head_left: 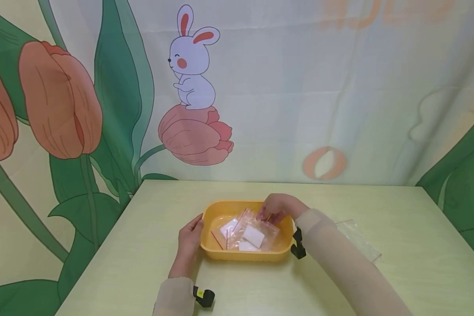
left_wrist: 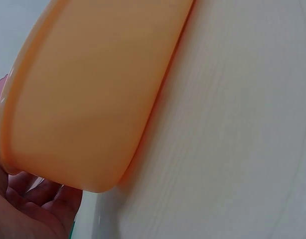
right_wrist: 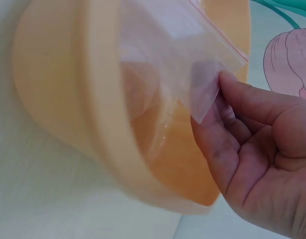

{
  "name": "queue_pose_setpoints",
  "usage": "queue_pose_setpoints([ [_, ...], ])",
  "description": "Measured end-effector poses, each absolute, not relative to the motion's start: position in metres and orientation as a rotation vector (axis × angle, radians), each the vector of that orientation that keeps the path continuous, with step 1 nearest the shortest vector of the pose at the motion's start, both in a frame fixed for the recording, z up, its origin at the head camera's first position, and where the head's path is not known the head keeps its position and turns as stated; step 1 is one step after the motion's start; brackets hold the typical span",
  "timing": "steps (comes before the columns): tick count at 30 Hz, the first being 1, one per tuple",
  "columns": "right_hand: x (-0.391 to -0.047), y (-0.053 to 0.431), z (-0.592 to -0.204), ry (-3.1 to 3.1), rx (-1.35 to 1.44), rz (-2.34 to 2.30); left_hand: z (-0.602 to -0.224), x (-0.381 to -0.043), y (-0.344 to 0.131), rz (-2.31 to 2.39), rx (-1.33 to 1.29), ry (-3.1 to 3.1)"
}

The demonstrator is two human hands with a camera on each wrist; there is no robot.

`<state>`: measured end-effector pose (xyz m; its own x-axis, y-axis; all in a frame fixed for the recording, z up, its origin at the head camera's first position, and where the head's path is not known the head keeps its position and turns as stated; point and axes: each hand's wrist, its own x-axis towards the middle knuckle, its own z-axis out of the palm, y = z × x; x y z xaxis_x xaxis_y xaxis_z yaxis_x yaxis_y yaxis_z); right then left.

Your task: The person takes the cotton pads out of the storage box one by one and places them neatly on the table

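Note:
A yellow plastic tray [head_left: 245,256] stands on the table, with several clear zip bags holding white squares inside. My left hand [head_left: 188,241] grips the tray's left end, thumb near the rim and fingers against the outer wall. The left wrist view shows those fingers [left_wrist: 43,201] bent at the end wall [left_wrist: 83,99]. My right hand [head_left: 278,208] reaches over the far right rim. Between thumb and forefinger it pinches the corner of a clear zip bag [right_wrist: 178,55] with a red seal line. Most of that bag lies within the tray.
Another clear bag [head_left: 359,240] lies flat on the pale table [head_left: 253,289], right of the tray and partly behind the right sleeve [head_left: 339,259]. A printed curtain [head_left: 268,87] with a rabbit and tulips hangs behind the table's far edge.

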<state>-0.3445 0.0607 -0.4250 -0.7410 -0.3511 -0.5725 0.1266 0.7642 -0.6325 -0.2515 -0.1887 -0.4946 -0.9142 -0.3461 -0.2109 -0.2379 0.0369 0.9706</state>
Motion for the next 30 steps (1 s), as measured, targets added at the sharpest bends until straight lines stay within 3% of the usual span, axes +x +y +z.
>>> queue_pose_setpoints([
  [30, -0.348, 0.068, -0.401, 2.137, -0.182, -1.005, -0.494, -0.252, -0.188, -2.043, 0.639, -2.193],
])
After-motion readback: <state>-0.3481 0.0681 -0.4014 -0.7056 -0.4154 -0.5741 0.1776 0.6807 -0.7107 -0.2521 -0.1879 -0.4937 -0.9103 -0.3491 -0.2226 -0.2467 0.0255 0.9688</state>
